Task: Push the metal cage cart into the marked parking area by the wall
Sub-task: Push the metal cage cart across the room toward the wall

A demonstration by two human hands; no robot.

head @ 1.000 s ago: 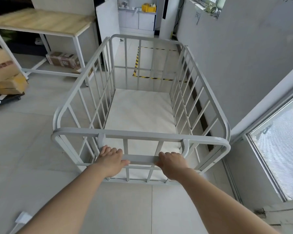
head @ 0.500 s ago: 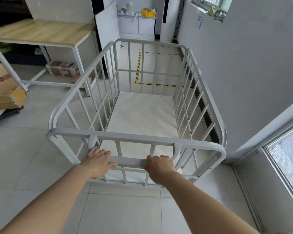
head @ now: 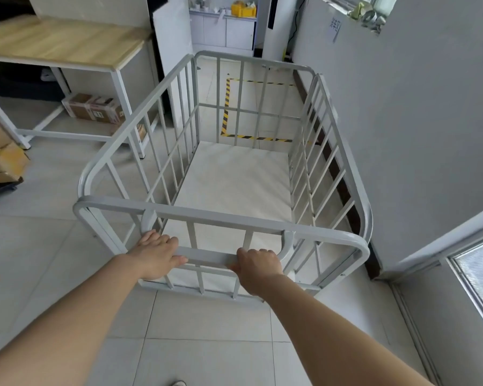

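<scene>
**Grey steel cart lined up short of its bay**

Grey steel cage cart [head: 229,174] stands near, alongside the right wall [head: 402,121], its far end just short of the striped floor marking [head: 227,107]. The left hand [head: 157,253] and right hand [head: 258,264] wrap closed around the low handle bar [head: 207,256], spaced apart, likely for straight steering.

bare floor ahead of cart [head: 234,215]; wall [head: 402,135] close right, table [head: 67,48] left.

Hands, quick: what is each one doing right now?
Left hand: closed on the handle bar of the cage cart.
Right hand: closed on the same handle bar, fingers wrapped over it.
</scene>
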